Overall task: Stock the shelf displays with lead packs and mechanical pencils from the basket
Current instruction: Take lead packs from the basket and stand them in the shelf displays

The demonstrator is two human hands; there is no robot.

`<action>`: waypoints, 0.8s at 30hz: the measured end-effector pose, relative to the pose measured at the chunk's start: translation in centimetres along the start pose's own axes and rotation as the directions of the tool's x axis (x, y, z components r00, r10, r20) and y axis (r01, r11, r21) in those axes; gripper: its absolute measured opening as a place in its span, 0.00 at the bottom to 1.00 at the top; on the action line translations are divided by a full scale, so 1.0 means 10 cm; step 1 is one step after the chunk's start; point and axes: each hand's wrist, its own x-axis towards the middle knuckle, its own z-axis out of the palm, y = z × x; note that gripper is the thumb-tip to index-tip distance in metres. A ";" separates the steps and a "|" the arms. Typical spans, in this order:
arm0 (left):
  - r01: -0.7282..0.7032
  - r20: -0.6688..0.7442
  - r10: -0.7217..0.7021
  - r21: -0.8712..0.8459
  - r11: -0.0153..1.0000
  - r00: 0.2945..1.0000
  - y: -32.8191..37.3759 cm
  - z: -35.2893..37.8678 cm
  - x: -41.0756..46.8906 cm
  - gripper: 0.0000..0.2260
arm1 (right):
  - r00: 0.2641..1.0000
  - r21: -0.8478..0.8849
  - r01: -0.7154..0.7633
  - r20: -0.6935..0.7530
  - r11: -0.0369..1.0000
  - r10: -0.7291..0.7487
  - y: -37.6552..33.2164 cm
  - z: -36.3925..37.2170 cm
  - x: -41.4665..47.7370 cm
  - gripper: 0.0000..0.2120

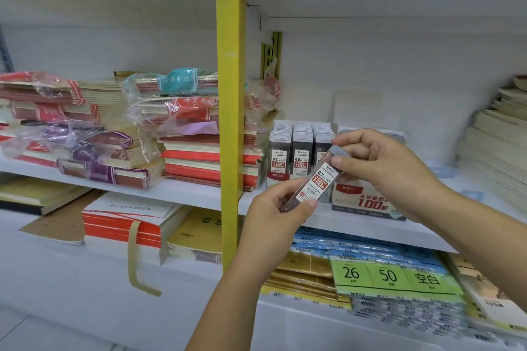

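A slim lead pack [315, 181] with a clear dark body, grey cap and white-and-red label reading 0.7 HB tilts diagonally, cap end up and to the right, in front of the shelf. Behind it, a display box [301, 151] holds three upright rows of matching packs labelled 0.5 HB.

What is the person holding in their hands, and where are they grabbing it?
A 0.7 lead pack. The left hand pinches its bottom end, and the right hand pinches its grey top end, so it hangs tilted between them.
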 end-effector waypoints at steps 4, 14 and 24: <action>-0.020 -0.023 0.022 0.072 0.997 1.000 -0.04 0.04 0.04 0.14 | 1.000 -0.057 0.005 0.000 0.998 -0.005 0.02 -0.05 0.02 0.08; -0.264 0.091 0.256 0.534 0.803 0.962 -0.18 0.43 0.13 0.23 | 0.882 -0.484 0.221 -0.272 0.847 -0.386 -0.18 -1.01 0.17 0.13; -0.305 0.138 0.279 0.585 0.752 0.950 -0.31 0.52 0.16 0.25 | 0.934 -0.836 0.143 -0.063 0.530 -0.351 0.19 -1.09 0.32 0.10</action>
